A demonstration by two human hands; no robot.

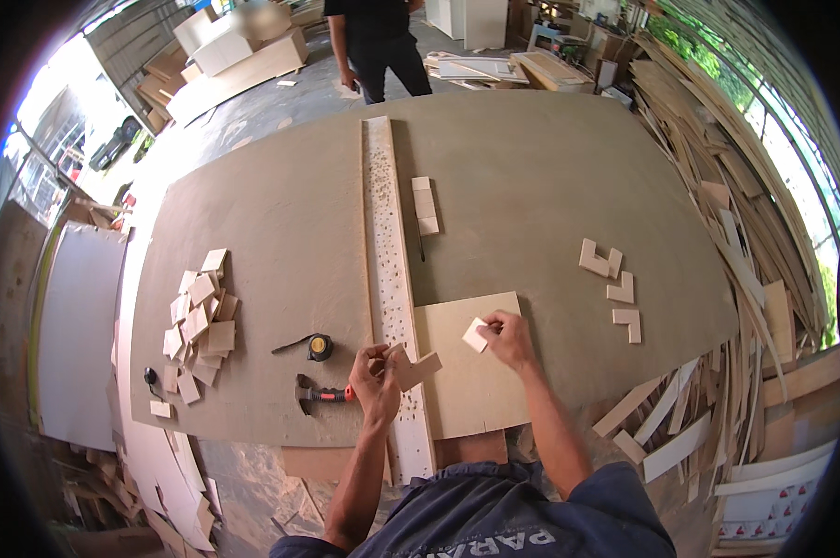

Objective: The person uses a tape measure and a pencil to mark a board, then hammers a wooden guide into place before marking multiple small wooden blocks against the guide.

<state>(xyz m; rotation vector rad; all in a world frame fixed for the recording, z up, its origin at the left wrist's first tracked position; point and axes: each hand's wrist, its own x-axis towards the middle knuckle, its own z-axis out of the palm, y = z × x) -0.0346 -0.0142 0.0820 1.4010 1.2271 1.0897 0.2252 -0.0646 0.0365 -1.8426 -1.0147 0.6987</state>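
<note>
My left hand (373, 377) is closed on an L-shaped wooden piece (418, 371), held over the long strip and the edge of a pale plywood board (466, 400). To its right, my right hand (507, 338) pinches a small pale wooden square (475, 335) above the same board. A hammer (327, 395) with a red and black handle lies just left of my left hand. Behind the hammer sits a black and yellow tape measure (320, 347). Three L-shaped wooden pieces (622, 288) rest on the tabletop at the right.
A long white strip (388, 223) dotted with spots crosses the big brown tabletop (532, 186). Several small wooden squares (197, 321) are heaped at left. Short wooden blocks (424, 206) lie beside the strip. Timber offcuts (718, 167) crowd the right side. A person (375, 46) stands beyond the table.
</note>
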